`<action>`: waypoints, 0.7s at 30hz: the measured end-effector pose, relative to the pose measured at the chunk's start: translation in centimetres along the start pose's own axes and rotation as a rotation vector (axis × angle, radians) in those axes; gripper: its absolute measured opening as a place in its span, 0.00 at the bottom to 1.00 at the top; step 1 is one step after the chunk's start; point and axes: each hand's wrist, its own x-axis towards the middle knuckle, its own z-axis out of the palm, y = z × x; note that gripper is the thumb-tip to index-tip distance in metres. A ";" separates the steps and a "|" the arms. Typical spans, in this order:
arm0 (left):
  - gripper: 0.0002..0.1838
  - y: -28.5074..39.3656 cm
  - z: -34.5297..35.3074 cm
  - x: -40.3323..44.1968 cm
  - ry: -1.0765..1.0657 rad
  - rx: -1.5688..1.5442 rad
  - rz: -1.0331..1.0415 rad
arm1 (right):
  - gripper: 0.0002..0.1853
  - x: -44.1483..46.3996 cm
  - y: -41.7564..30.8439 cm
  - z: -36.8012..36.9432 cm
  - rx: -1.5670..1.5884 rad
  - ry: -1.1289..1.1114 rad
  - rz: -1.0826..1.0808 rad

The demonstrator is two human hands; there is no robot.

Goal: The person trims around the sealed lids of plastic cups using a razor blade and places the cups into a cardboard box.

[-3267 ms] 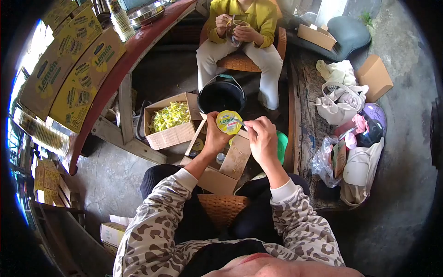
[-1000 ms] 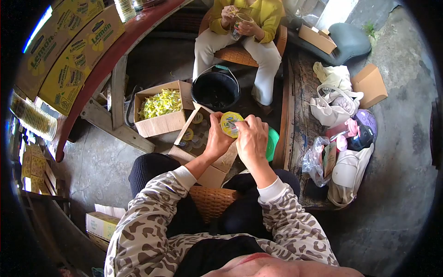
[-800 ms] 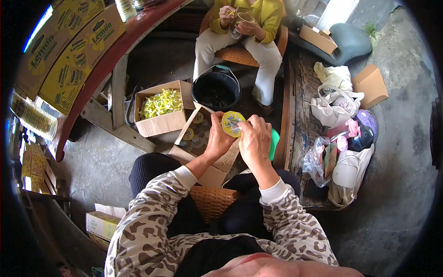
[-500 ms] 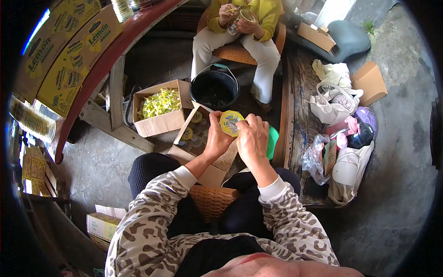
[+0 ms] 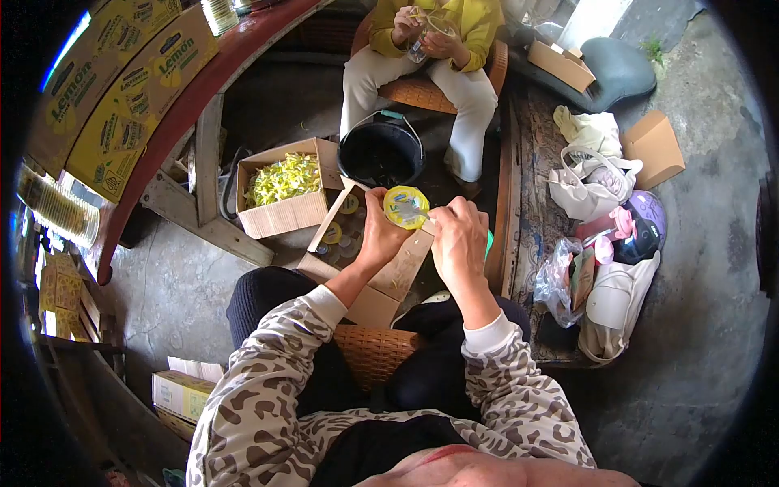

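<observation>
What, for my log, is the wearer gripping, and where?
Left hand: round yellow plastic container, by its side. Right hand: thin grey metallic tool, behind its tip.

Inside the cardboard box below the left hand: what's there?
Cardboard box: round yellow-printed lids and what look like clear cups. The left hand blocks part of the interior; contents there and beneath can't be seen.

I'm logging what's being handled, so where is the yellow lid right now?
In the head view, the yellow lid is near the centre, held up in the left hand, just left of the right hand and below the bucket in the picture.
</observation>
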 end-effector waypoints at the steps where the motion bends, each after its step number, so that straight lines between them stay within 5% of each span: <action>1: 0.42 0.1 -0.1 0.2 0.012 -0.008 -0.034 | 0.08 0.1 0.0 -0.2 0.010 0.013 0.036; 16: 0.44 -7.4 -0.5 7.9 0.074 -0.019 -0.177 | 0.05 0.6 2.0 -0.9 0.096 0.082 0.168; 21: 0.44 -12.9 0.1 12.9 -0.025 -0.029 -0.424 | 0.06 0.3 2.8 -0.8 0.120 0.066 0.163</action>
